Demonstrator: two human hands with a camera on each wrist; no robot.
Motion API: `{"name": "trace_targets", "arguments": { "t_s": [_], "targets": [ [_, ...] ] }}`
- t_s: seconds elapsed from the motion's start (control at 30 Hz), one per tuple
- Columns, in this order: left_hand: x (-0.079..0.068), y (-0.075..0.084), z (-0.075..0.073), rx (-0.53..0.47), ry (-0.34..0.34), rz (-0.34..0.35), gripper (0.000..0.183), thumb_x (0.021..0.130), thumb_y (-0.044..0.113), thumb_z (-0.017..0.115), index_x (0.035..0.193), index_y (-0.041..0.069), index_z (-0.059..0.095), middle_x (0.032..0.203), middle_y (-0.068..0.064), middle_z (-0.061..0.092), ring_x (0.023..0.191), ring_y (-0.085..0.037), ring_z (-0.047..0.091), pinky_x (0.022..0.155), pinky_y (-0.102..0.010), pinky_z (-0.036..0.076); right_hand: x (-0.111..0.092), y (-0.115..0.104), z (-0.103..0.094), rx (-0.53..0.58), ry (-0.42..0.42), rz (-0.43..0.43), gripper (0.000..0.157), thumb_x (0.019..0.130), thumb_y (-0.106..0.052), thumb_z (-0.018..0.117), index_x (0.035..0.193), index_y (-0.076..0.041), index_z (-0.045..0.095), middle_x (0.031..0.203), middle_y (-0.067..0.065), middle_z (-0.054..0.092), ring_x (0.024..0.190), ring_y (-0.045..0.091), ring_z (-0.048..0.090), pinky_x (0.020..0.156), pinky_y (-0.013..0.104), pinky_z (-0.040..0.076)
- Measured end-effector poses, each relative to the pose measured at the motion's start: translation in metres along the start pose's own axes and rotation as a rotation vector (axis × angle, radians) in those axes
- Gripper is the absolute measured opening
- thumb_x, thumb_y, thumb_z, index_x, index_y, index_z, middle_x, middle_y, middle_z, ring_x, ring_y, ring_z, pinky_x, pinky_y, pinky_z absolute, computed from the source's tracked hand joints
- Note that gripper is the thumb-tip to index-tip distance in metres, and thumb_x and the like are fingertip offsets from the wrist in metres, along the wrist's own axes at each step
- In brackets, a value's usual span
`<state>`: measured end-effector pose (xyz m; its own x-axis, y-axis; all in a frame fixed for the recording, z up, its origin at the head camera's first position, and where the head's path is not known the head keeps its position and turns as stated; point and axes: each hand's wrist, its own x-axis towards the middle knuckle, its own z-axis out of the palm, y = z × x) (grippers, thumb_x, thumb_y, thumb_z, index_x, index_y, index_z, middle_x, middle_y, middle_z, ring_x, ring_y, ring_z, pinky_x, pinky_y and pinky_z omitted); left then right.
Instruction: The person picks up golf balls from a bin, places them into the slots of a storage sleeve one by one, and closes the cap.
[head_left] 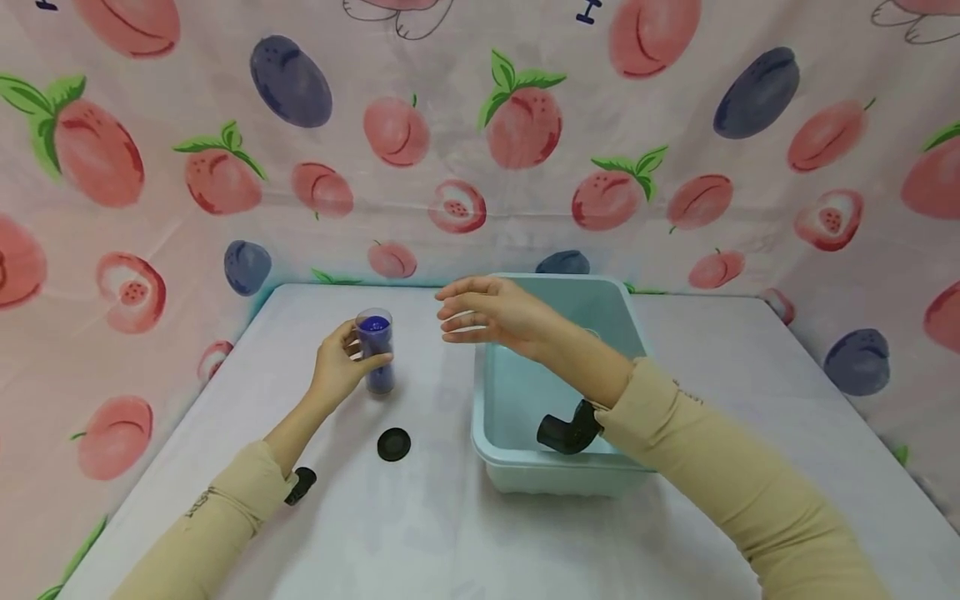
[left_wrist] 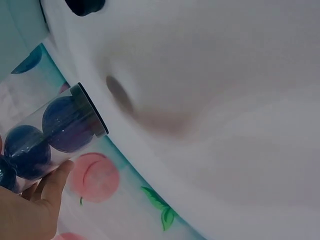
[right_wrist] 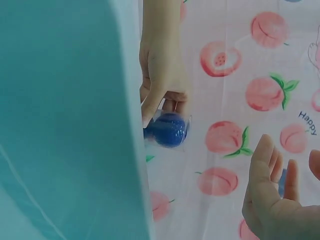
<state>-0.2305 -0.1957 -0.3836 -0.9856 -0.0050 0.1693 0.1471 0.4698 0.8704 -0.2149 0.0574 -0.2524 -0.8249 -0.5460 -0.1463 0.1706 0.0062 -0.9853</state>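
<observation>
A clear cylindrical tube stands upright on the left part of the table, holding several blue balls. My left hand grips it from the left side, thumb across the front and fingers behind. The left wrist view shows the balls stacked in the tube, with a dark band at its table end. Over the left rim of a light blue bin, my right hand hovers with its fingers extended and nothing in them. A round black lid lies flat in front of the tube.
The bin stands right of centre on the white-covered table. Behind the table hangs a fruit-print cloth. A black wrist device sits at the right cuff and another black device at the left cuff.
</observation>
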Motion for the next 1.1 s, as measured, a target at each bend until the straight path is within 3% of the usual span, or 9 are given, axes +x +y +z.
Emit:
{"name": "trace_targets", "arguments": {
  "t_s": [0.23, 0.47, 0.6, 0.8, 1.0, 1.1],
  "targets": [
    [-0.003, -0.012, -0.009, -0.003, 0.02, -0.011, 0.06, 0.079, 0.006, 0.075, 0.13, -0.004, 0.047, 0.128, -0.029, 0.055, 0.118, -0.043, 0.055, 0.099, -0.049, 0.047, 0.004, 0.007, 0.017, -0.007, -0.001, -0.038, 0.03, 0.095, -0.005, 0.051, 0.123, 0.007, 0.051, 0.089, 0.003, 0.059, 0.08, 0.015, 0.061, 0.091, 0.039, 0.054],
    [-0.007, -0.024, -0.011, -0.018, 0.039, -0.066, 0.062, 0.076, 0.007, 0.077, 0.129, -0.003, 0.048, 0.124, -0.028, 0.058, 0.116, -0.04, 0.057, 0.098, -0.048, 0.048, 0.001, 0.011, 0.042, -0.036, -0.017, -0.087, 0.027, 0.093, -0.001, 0.053, 0.119, 0.006, 0.054, 0.088, 0.001, 0.059, 0.08, 0.012, 0.06, 0.09, 0.04, 0.055],
    [-0.009, -0.027, -0.009, -0.047, 0.054, -0.086, 0.062, 0.076, 0.007, 0.078, 0.13, -0.002, 0.049, 0.123, -0.027, 0.059, 0.115, -0.039, 0.058, 0.098, -0.047, 0.048, -0.005, 0.017, 0.056, -0.141, -0.023, -0.155, 0.026, 0.091, -0.001, 0.055, 0.117, 0.005, 0.057, 0.091, 0.006, 0.06, 0.081, 0.013, 0.061, 0.085, 0.036, 0.057],
    [-0.009, -0.028, -0.006, -0.068, 0.053, -0.049, 0.058, 0.076, 0.003, 0.077, 0.127, -0.004, 0.051, 0.12, -0.028, 0.061, 0.113, -0.039, 0.059, 0.097, -0.044, 0.05, -0.011, 0.038, 0.071, -0.372, 0.034, -0.353, 0.02, 0.09, -0.001, 0.057, 0.109, 0.0, 0.061, 0.098, 0.016, 0.062, 0.088, 0.02, 0.062, 0.078, 0.023, 0.056],
    [-0.009, -0.029, -0.007, -0.073, 0.069, -0.018, 0.052, 0.077, -0.005, 0.07, 0.126, -0.005, 0.051, 0.119, -0.028, 0.06, 0.11, -0.04, 0.061, 0.088, -0.026, 0.054, -0.015, 0.053, 0.089, -0.449, 0.051, -0.464, 0.017, 0.089, -0.001, 0.057, 0.105, -0.001, 0.061, 0.095, 0.013, 0.061, 0.088, 0.012, 0.059, 0.078, 0.017, 0.053],
    [-0.008, -0.029, -0.007, -0.078, 0.083, -0.02, 0.05, 0.079, -0.006, 0.068, 0.126, -0.006, 0.051, 0.12, -0.03, 0.059, 0.11, -0.042, 0.06, 0.09, -0.03, 0.054, -0.016, 0.059, 0.096, -0.505, 0.04, -0.511, 0.018, 0.087, -0.002, 0.058, 0.105, 0.0, 0.061, 0.094, 0.012, 0.061, 0.085, 0.01, 0.058, 0.077, 0.016, 0.053]
  ]
}}
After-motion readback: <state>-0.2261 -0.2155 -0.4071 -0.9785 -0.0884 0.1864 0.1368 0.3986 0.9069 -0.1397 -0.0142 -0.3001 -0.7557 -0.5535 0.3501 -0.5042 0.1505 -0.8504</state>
